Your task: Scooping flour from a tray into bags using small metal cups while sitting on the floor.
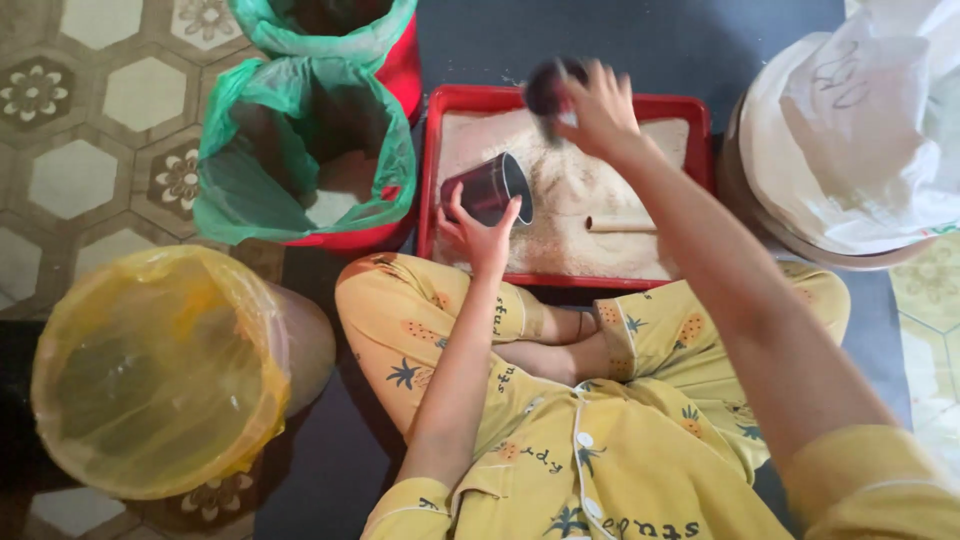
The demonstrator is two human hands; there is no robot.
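In the head view, several things are cut off or unclear. The small dark object held at twelve o'clock is blurred, so its kind cannot be told. The white plastic-covered round container at two o'clock runs off the right edge, and the upper green-lined red bucket is cropped by the top edge. The contents of the second green-lined red bucket at ten o'clock are partly hidden by its liner.

The dark, shiny cylindrical metal cup is seen tilted on its side, mouth turned to the right, over the left part of the red rectangular plastic tray, which is filled with pale sandy powder. A short pale stick lies in the powder to the right of the cup.

The left hand is wrapped around the cup from below, fingers curled about its wall. The right hand is closed on the blurred dark object above the tray's far rim.

A bucket lined with yellow plastic stands at eight o'clock.
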